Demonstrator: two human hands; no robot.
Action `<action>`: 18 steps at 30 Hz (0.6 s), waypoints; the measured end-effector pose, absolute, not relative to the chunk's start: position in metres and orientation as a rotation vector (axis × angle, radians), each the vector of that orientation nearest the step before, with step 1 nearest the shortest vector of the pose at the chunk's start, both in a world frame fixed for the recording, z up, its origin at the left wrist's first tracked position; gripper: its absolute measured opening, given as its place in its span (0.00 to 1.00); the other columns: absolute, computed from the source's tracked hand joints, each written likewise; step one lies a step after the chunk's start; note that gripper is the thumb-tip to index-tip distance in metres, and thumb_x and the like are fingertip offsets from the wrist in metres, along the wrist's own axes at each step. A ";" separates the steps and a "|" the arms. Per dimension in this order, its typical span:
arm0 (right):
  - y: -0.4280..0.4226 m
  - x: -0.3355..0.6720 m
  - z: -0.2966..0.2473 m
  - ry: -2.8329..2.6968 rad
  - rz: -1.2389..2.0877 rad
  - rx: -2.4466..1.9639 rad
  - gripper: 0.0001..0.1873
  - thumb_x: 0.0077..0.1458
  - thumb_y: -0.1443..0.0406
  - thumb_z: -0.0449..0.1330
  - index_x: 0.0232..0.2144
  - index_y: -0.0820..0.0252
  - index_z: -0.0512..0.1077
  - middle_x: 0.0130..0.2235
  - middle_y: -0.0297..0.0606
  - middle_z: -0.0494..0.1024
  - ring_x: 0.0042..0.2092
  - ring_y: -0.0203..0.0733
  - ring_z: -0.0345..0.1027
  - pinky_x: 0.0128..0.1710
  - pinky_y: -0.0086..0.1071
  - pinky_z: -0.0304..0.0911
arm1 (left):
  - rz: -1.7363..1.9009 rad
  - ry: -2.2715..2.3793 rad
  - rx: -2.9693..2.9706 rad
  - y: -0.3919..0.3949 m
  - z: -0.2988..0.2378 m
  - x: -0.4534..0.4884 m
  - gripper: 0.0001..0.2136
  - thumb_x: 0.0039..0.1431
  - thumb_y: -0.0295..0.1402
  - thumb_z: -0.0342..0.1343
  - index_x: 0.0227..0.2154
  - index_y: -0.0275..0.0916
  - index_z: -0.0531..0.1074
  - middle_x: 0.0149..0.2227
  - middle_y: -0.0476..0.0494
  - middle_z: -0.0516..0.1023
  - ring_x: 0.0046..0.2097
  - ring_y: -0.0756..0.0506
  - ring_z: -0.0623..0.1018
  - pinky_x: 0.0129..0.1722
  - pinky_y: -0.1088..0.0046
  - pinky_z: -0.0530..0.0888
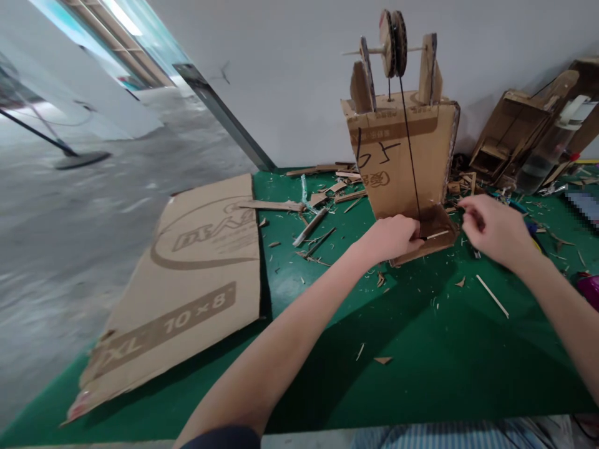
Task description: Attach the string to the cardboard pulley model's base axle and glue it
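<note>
A cardboard model [402, 156] stands upright against the wall, with a double cardboard pulley wheel [393, 43] on a thin axle between two uprights. From the wheel a black string [412, 146] runs down to the shallow cardboard tray [407, 257] at its foot. My left hand [397, 237] reaches into this tray, fingers closed at the string's lower end; what they grip is hidden. Beside the fingertips lies a thin wooden stick [437, 235]. Just right of the tray, my right hand [496, 227] is curled, thumb and fingers together; anything inside cannot be made out.
On the green table [355, 393], a large printed cardboard sheet [201, 274] overhangs the left edge. Cardboard scraps [337, 187] and a loose stick [492, 296] lie about. Further right are a second cardboard model [510, 131], a clear bottle [545, 153] and a phone [583, 206].
</note>
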State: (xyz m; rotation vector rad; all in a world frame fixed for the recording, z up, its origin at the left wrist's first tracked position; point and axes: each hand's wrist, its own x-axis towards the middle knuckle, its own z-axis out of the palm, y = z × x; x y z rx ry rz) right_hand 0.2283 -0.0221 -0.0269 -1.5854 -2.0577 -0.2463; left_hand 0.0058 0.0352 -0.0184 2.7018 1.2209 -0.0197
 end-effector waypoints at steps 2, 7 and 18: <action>-0.020 0.250 -0.021 -1.957 -0.362 -1.897 0.20 0.56 0.67 0.53 0.51 0.59 0.69 0.46 0.46 0.77 0.41 0.50 0.71 0.33 0.37 0.60 | -0.038 1.220 2.766 0.034 -0.020 0.008 0.12 0.61 0.41 0.51 0.34 0.38 0.74 0.33 0.41 0.79 0.33 0.43 0.77 0.26 0.70 0.65; -0.019 0.290 -0.038 -1.899 -0.431 -2.413 0.22 0.60 0.60 0.50 0.51 0.68 0.68 0.49 0.61 0.72 0.50 0.67 0.66 0.35 0.43 0.61 | -0.045 1.277 2.900 0.030 -0.025 0.012 0.13 0.62 0.38 0.49 0.35 0.36 0.75 0.33 0.38 0.79 0.36 0.39 0.80 0.29 0.67 0.70; -0.013 0.321 -0.085 -1.892 -0.499 -2.339 0.19 0.63 0.60 0.47 0.46 0.70 0.66 0.44 0.61 0.70 0.46 0.60 0.65 0.36 0.43 0.60 | -0.125 1.248 3.030 0.018 -0.024 0.014 0.13 0.67 0.34 0.46 0.37 0.32 0.74 0.38 0.37 0.81 0.39 0.40 0.81 0.33 0.68 0.70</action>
